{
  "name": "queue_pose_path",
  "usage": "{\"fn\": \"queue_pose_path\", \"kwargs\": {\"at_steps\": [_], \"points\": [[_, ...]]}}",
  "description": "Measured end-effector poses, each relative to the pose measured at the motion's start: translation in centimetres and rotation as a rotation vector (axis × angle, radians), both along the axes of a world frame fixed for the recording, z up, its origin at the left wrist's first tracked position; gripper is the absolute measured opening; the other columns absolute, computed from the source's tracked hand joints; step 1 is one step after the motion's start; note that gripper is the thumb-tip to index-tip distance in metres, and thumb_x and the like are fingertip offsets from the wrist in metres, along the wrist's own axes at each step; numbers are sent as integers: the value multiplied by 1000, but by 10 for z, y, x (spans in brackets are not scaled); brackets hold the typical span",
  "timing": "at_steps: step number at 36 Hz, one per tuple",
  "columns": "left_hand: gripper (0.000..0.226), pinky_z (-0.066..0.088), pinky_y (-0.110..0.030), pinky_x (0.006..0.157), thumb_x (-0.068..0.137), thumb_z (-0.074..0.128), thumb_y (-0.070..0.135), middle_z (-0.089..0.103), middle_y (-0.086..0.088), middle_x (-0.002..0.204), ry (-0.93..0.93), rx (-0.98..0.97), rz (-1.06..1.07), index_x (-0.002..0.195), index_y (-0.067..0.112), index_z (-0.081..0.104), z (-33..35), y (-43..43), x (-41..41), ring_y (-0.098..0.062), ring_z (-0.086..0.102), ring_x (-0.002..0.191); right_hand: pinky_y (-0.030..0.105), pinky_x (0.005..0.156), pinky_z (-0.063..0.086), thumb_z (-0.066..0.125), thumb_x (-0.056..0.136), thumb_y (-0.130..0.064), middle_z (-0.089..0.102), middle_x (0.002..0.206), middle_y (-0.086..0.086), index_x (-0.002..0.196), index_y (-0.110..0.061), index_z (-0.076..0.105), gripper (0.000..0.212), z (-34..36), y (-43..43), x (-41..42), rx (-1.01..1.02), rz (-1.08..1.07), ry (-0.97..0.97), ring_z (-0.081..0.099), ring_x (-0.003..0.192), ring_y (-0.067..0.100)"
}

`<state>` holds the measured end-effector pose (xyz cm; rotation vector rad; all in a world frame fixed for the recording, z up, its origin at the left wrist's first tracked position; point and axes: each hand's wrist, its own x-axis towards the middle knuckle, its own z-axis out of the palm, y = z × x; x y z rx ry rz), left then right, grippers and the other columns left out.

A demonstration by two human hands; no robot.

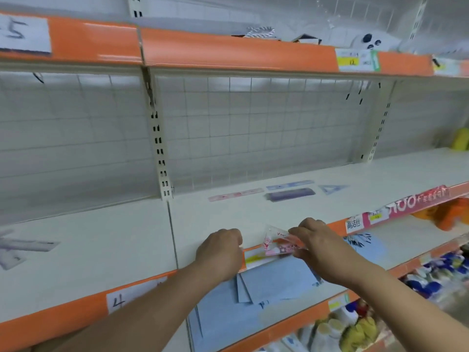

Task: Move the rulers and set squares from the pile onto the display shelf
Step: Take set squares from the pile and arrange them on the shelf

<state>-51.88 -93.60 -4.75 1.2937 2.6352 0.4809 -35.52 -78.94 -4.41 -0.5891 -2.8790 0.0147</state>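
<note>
At the left end of the display shelf (pixel 101 250) lie clear rulers (pixel 22 246), blurred. The left hand (pixel 219 250) rests at the shelf's front edge, fingers curled under (whether they hold anything cannot be told). Just right of it, over the same edge, the right hand (pixel 322 247) pinches a clear packet (pixel 278 242) with pink print between thumb and fingers, its long axis running along the edge. Near the back edge lie a pink ruler (pixel 236 194), a blue ruler (pixel 289 185), a purple ruler (pixel 290 194) and a blue set square (pixel 332 189), all lengthwise.
</note>
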Motion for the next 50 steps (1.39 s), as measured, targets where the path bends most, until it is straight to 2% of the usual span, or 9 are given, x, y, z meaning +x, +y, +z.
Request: {"fn": "queue_pose_path", "kwargs": {"at_steps": [6, 18, 24, 28, 37, 39, 42, 46, 50], "points": [[25, 46, -31, 94, 97, 45, 28, 57, -4, 124, 58, -81, -20, 116, 17, 57, 3, 27, -21, -23, 52, 115, 29, 88, 45, 50, 95, -35, 44, 121, -1, 137, -21, 43, 44, 1, 33, -11, -25, -38, 3, 41, 113, 16], [24, 47, -32, 94, 99, 42, 28, 58, -1, 123, 73, -96, 15, 115, 18, 57, 4, 59, -88, -22, 54, 114, 29, 98, 40, 52, 94, -29, 44, 129, 2, 134, -18, 46, 42, 2, 74, -90, 2, 9, 11, 41, 124, 19], [25, 47, -31, 94, 99, 43, 29, 59, -2, 121, 65, -120, 57, 114, 16, 57, -2, 59, -105, -22, 55, 112, 33, 89, 46, 53, 93, -29, 47, 117, 2, 124, -17, 53, 33, -6, 83, -126, -29, 86, -11, 47, 113, 19], [25, 47, -31, 94, 99, 43, 29, 59, -2, 121, 51, -115, 110, 115, 15, 58, -1, 59, -113, -21, 56, 112, 33, 91, 43, 52, 94, -29, 48, 114, 5, 121, -16, 54, 31, -8, 90, -152, -33, 150, -8, 47, 110, 22], [16, 46, -30, 89, 99, 42, 30, 58, 1, 112, 12, -101, 233, 100, 20, 54, 0, 61, -112, -21, 56, 110, 33, 94, 42, 50, 89, -33, 48, 117, 4, 125, -19, 53, 39, -7, 106, -184, -60, 272, -207, 45, 115, 21], [12, 46, -29, 87, 99, 42, 30, 56, 2, 105, 8, -90, 261, 95, 22, 51, -1, 64, -110, -21, 57, 108, 33, 93, 42, 51, 88, -37, 49, 115, 3, 121, -19, 55, 38, -7, 110, -185, -83, 295, -238, 46, 112, 20], [20, 46, -29, 88, 99, 42, 31, 60, 1, 114, -3, -88, 296, 104, 18, 57, -4, 68, -105, -20, 56, 108, 32, 88, 43, 51, 86, -39, 47, 103, -1, 102, -18, 59, 27, -7, 114, -184, -85, 332, -283, 45, 96, 16], [25, 48, -29, 92, 98, 42, 30, 61, 1, 119, -13, -99, 337, 112, 17, 58, -7, 72, -98, -20, 55, 110, 33, 84, 43, 50, 85, -41, 44, 94, -3, 72, -26, 46, 21, -6, 115, -182, -105, 348, -302, 47, 93, 17], [18, 49, -30, 92, 98, 41, 30, 62, 0, 118, 1, -110, 368, 101, 20, 56, -7, 74, -93, -21, 56, 110, 34, 84, 43, 51, 85, -42, 45, 95, -2, 77, -21, 50, 22, -3, 116, -181, -113, 369, -302, 48, 95, 18]]}}
